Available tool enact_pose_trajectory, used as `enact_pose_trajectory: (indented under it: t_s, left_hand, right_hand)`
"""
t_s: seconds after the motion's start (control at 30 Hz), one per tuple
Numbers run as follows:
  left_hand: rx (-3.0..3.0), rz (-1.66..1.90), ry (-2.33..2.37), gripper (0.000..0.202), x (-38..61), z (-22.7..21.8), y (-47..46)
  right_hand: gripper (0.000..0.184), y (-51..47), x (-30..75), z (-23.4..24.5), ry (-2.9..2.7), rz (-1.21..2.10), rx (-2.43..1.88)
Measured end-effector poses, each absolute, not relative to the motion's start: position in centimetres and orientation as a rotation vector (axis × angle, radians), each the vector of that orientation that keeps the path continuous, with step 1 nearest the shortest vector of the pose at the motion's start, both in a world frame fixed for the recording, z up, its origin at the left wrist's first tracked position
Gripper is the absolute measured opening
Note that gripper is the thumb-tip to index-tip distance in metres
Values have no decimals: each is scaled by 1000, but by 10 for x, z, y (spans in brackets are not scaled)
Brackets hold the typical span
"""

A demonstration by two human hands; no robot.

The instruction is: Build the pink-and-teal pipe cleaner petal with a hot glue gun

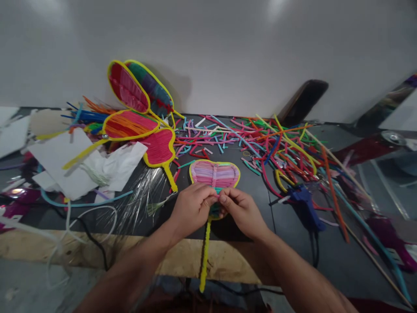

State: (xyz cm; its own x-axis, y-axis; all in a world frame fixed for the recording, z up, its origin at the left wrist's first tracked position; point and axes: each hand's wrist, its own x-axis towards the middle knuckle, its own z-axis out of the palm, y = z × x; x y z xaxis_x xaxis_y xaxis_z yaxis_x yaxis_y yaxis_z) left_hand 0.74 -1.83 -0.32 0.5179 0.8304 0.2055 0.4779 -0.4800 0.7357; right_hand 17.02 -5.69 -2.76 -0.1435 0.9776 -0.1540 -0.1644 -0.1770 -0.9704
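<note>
A fan-shaped pipe-cleaner piece (215,170) lies at the table's front edge, with bands of lilac and pink inside a yellow outline. Its yellow stem (205,256) sticks out past the wooden edge toward me. Over its lower half, my left hand (195,204) and my right hand (243,211) meet with thumbs and fingers pinched. A short bit of pink pipe cleaner (217,195) shows between the fingertips, held from both sides. Green strands appear just behind the fingers. My hands hide most of the fan's lower part.
Finished-looking yellow-rimmed fans (159,145) lie and lean at the back left, near white paper (122,167) and clear strands (140,191). Loose pipe-cleaner scraps (224,134) spread across the back. To the right are a blue glue gun (304,206), a dark phone-like slab (306,102) and a can (374,145).
</note>
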Motion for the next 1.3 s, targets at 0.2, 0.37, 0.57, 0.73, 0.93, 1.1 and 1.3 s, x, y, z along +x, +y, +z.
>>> enact_pose_trajectory:
  t_s: [0.2,0.37,0.57,0.73,0.93,1.1,1.3]
  left_hand:
    - [1765,671,1054,22,8,-4,-18]
    - [1904,621,1023,21,8,-2,-19]
    - [2301,895,1156,18,10,-8,-22]
    - [2197,870,1165,16,9,-9,-18]
    - [1794,746,1014,19,7,-1,-13]
    - [1621,790,1072,13,11,-2,-14]
    - [1750,876,1106,14,12,-5,-15]
  right_hand:
    - [26,-55,170,-30,-799,1664,-960]
    - [30,-57,169,-30,-874,1661,-990]
    - [35,-59,168,-27,-1111,1527,-1116]
    - [35,-56,170,-28,-1082,1489,-1151]
    - [32,-54,168,-31,-770,1569,-1032]
    - [34,-55,165,-32,-767,1559,-1033]
    - [30,-55,166,-22,-1104,1284,-1180]
